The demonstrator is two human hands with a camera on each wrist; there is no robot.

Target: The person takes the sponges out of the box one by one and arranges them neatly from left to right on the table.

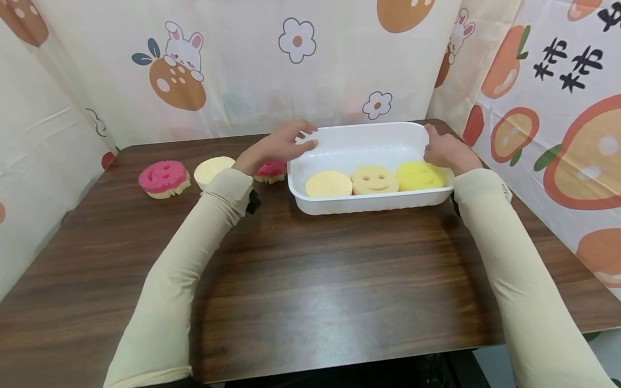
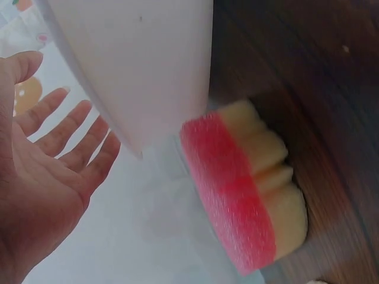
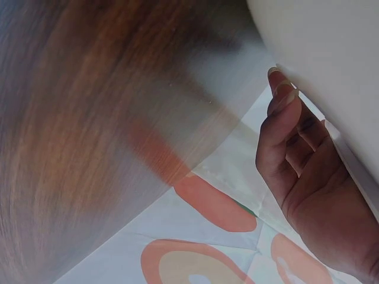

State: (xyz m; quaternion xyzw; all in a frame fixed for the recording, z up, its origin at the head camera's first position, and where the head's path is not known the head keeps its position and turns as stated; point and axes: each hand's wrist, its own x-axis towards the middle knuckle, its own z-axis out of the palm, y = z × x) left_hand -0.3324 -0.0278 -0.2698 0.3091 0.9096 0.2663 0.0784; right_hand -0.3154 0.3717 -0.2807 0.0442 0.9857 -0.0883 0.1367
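Observation:
A white tray (image 1: pixel 364 205) holds three round sponges in a row: a pale yellow plain one (image 1: pixel 329 184), a pale smiley one (image 1: pixel 374 180) and a bright yellow one (image 1: pixel 420 176). My left hand (image 1: pixel 286 143) is at the tray's left end, fingers spread and relaxed; the left wrist view shows a gap between its palm and the tray wall (image 2: pixel 148 65). My right hand (image 1: pixel 448 148) grips the tray's right rim, its fingers (image 3: pixel 278 121) curled against the outer wall. Beside the tray's left end, a pink-topped sponge (image 1: pixel 270 171) is partly hidden by the left wrist.
Farther left on the brown wooden table (image 1: pixel 330 302) lie a pink smiley sponge (image 1: pixel 164 178) and a pale yellow round sponge (image 1: pixel 212 170), partly covered by the left sleeve. Printed cloth (image 1: pixel 242 70) hangs behind the table and along both sides.

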